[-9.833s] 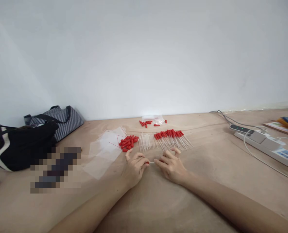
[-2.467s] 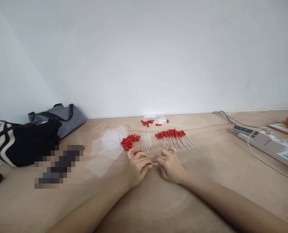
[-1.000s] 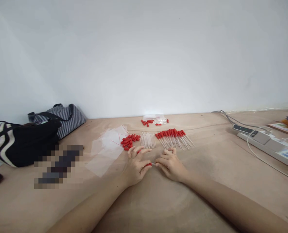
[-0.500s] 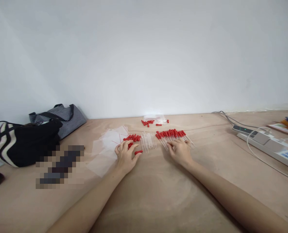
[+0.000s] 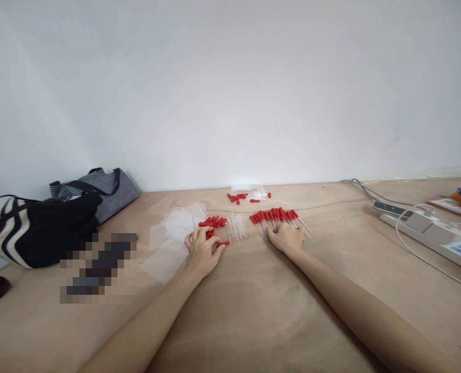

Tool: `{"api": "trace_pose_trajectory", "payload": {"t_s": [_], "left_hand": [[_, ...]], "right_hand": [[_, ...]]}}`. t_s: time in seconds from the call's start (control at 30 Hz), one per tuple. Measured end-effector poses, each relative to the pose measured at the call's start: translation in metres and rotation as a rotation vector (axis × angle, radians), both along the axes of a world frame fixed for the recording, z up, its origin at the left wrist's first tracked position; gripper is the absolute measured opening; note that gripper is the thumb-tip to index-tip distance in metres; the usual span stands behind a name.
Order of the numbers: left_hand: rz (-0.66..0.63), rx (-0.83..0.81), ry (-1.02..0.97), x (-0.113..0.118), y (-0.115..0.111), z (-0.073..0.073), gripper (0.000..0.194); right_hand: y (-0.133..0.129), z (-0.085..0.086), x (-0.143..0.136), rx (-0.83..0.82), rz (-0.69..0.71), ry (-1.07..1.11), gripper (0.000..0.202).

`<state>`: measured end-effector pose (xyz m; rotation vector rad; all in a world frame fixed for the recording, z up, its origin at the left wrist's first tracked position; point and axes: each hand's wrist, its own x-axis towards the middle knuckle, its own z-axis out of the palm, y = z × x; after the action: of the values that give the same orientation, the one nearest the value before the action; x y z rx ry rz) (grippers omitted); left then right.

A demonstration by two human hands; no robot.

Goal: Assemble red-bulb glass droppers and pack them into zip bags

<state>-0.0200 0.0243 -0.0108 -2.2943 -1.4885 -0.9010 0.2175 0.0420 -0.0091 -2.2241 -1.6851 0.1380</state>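
Observation:
My left hand (image 5: 202,253) bends over loose red rubber bulbs (image 5: 215,221), with thumb and forefinger closed round one red rubber bulb (image 5: 223,243). To its right lies a bunch of thin clear tubes (image 5: 238,226), side by side. Droppers with red bulbs (image 5: 275,213) and clear stems form a row further right. Over their stems rests my right hand (image 5: 287,238), its thumb and little finger spread apart and touching the row. The tips of its middle fingers are hidden.
Clear plastic bags (image 5: 179,223) with red edges lie left of the bulbs. More red bulbs (image 5: 237,197) sit by a clear bag (image 5: 248,191) near the wall. Bags (image 5: 63,228) stand at the left; a power strip (image 5: 428,233) with cables lies right.
My left forefinger has come down onto the single red bulb beside the thumb. My right hand has shifted slightly, its thumb moving left and up against the dropper stems.

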Motion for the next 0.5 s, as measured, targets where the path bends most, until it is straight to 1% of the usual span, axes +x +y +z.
{"api": "trace_pose_trajectory", "payload": {"t_s": [0.1,0.23,0.3,0.4,0.5], "left_hand": [[-0.004,0.013,-0.002,-0.001,0.0,0.0,0.005],[-0.019,0.014,-0.005,0.0,-0.007,0.005,0.005],[-0.053,-0.013,0.005,0.001,-0.013,0.008,0.005],[-0.153,-0.091,0.048,0.002,-0.021,0.01,0.005],[-0.234,-0.129,0.064,0.001,-0.023,0.008,0.009]], "right_hand": [[-0.001,0.0,0.001,0.009,0.008,-0.05,0.043],[-0.004,0.003,-0.006,0.189,0.067,-0.122,0.037],[-0.003,0.007,-0.015,0.228,0.118,-0.112,0.033],[0.005,0.012,-0.034,0.136,0.144,-0.085,0.03],[0.018,0.014,-0.051,0.049,0.104,-0.071,0.029]]}}
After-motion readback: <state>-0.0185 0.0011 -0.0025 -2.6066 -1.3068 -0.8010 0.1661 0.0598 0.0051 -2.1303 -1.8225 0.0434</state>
